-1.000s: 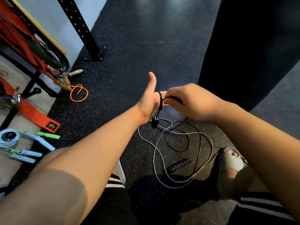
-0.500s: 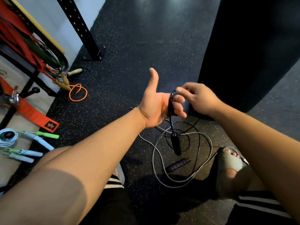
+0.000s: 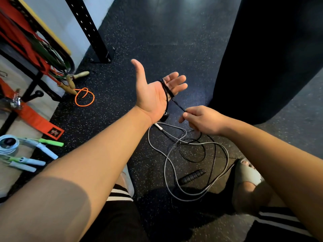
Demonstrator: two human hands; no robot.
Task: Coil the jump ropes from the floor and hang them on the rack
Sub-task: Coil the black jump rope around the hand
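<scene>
Now holding left hand (image 3: 153, 96) wide and flat, palm up, thumb out, keeping thin black cord jump rope (image 3: 178, 104) wrapped round the palm at the base of the fingers. Pinching that cord in right hand (image 3: 201, 121) fingertips, low and just right of the left wrist, drawing it taut. Half a second back, working right hand up beside bent left fingers; now straightening those fingers and pulling down, probably laying another turn. Letting a small black handle (image 3: 165, 117) dangle just under the left wrist. Leaving most of the cord on the black speckled rubber floor (image 3: 174, 41), tangling with a grey rope (image 3: 148, 137) beside a ribbed black handle (image 3: 191, 176). Judging coiling barely begun; seeing black metal rack (image 3: 33, 82) well off to the left. Failing to count turns behind the hand; losing the cord under the right forearm; not telling which rope owns the ribbed handle.
</scene>
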